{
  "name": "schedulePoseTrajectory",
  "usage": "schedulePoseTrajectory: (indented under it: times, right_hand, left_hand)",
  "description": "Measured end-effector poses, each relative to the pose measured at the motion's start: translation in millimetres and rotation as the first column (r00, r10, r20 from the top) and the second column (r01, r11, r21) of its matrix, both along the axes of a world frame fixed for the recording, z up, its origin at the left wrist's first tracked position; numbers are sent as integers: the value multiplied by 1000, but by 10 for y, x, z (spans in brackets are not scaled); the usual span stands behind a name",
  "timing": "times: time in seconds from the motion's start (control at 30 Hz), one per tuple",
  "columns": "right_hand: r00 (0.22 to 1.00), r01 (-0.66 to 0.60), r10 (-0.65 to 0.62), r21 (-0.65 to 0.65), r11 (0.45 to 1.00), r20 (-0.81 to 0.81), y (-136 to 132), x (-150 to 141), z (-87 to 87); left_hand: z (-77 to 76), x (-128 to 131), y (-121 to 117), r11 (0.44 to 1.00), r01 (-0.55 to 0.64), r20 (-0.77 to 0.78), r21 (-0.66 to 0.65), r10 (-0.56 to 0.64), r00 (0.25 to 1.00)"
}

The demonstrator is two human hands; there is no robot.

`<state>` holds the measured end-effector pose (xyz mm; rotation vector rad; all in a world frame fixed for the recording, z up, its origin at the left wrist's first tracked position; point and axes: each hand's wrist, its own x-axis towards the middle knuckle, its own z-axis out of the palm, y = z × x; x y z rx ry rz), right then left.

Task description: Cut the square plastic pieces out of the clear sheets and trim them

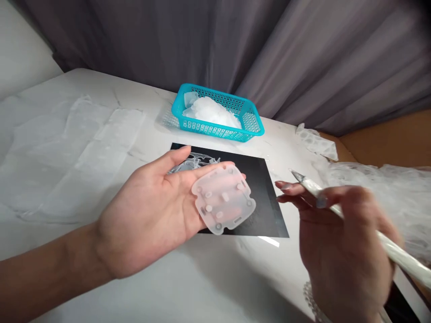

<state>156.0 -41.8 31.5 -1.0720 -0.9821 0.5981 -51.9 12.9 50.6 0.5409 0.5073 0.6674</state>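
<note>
My left hand [151, 211] lies palm up over the table, fingers stretched flat, with a translucent white silicone pad [224, 199] resting on the fingers. The pad is squarish with rounded corners and several small studs. My right hand [340, 233] is closed round a white craft knife [357, 220], its pointed blade aimed up and left, a short way right of the pad. Under both sits a black cutting mat [266, 197] carrying thin white trimmings [195, 162] near its far left corner.
A turquoise plastic basket [251, 121] heaped with translucent pieces stands behind the mat. Clear plastic sheeting [77, 148] covers the white table at left. More translucent pieces are piled at right [397, 188]. Grey curtains hang behind.
</note>
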Motion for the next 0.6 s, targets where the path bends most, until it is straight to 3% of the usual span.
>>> schedulePoseTrajectory:
  times: [0.2,0.43,0.6]
  right_hand:
    - [998,-26,24,-35,999,-58,28,46,-17]
    - [988,-60,48,-78,995,-145,104,142,-42]
    - [973,-92,61,-135,987,-223,139,210,-69]
  left_hand:
    - [-41,3,14,994,58,-68,89,-52,996]
    - [-80,-4,44,1000,-24,-96,14,25,995]
    - [-214,-2,123,973,-68,-269,222,128,954]
